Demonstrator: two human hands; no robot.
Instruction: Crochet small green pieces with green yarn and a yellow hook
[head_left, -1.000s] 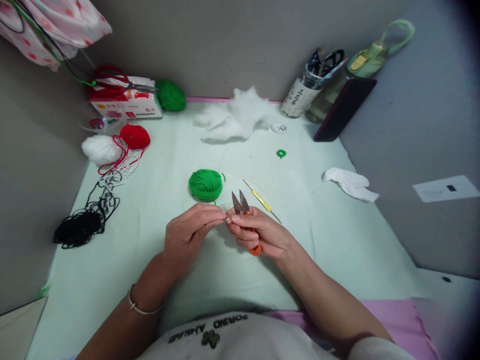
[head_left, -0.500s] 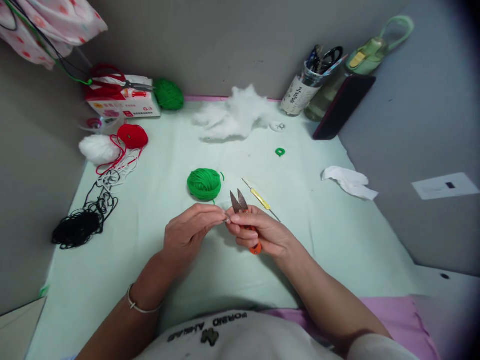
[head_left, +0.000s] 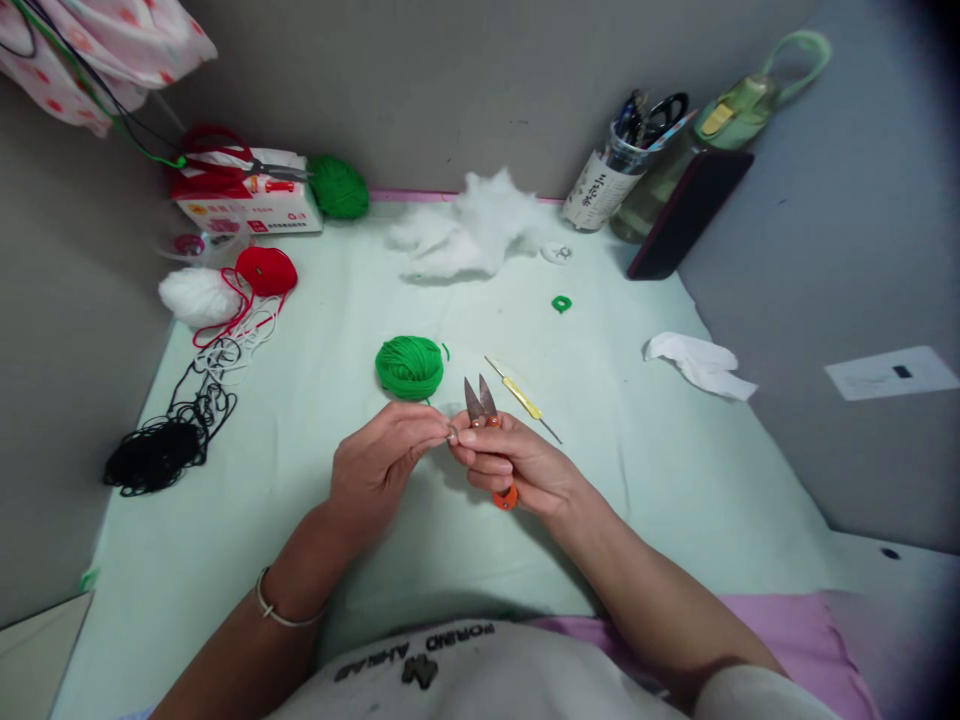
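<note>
My right hand [head_left: 517, 468] is closed around small orange-handled thread snips [head_left: 486, 420], whose two grey blades stick up and stand apart. My left hand [head_left: 382, 462] pinches something tiny at its fingertips, right against my right thumb. I cannot make out what that is. A thin green strand runs from the pinch toward a green yarn ball [head_left: 409, 367] just beyond my hands. A yellow-handled crochet hook [head_left: 523, 400] lies on the pale green mat [head_left: 315, 500] to the right of the snips.
White stuffing [head_left: 472, 228], a second green ball [head_left: 339, 187], a box with scissors [head_left: 247, 195], red yarn [head_left: 266, 270], white yarn [head_left: 196, 297] and tangled black yarn [head_left: 154, 455] lie around. A tool jar [head_left: 611, 180], bottle [head_left: 705, 140], dark phone [head_left: 690, 215], small green ring [head_left: 561, 303] and tissue [head_left: 699, 365] sit to the right.
My hands stay together in nearly the same spot. The snips have shifted very slightly in my right hand.
</note>
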